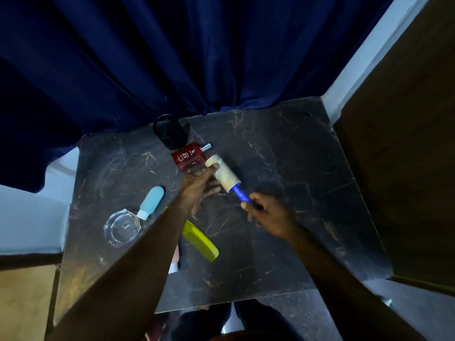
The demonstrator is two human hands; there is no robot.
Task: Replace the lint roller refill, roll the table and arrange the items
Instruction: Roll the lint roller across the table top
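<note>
A lint roller is held above the dark marbled table (283, 148). Its cream, soiled refill (225, 174) points up and to the left; its blue handle (242, 195) points down and to the right. My left hand (200, 187) grips the refill from below, with the thumb near the refill's far end. My right hand (267, 212) is closed around the lower end of the blue handle. A red perfume bottle (189, 156) lies just behind the refill.
A black cup (170, 131) stands at the back by the dark blue curtain (172, 57). A light blue tube (152, 202) and a clear glass dish (122, 227) lie at the left. A yellow-green comb (200, 239) lies near my left forearm. A wooden panel (406, 168) borders the right.
</note>
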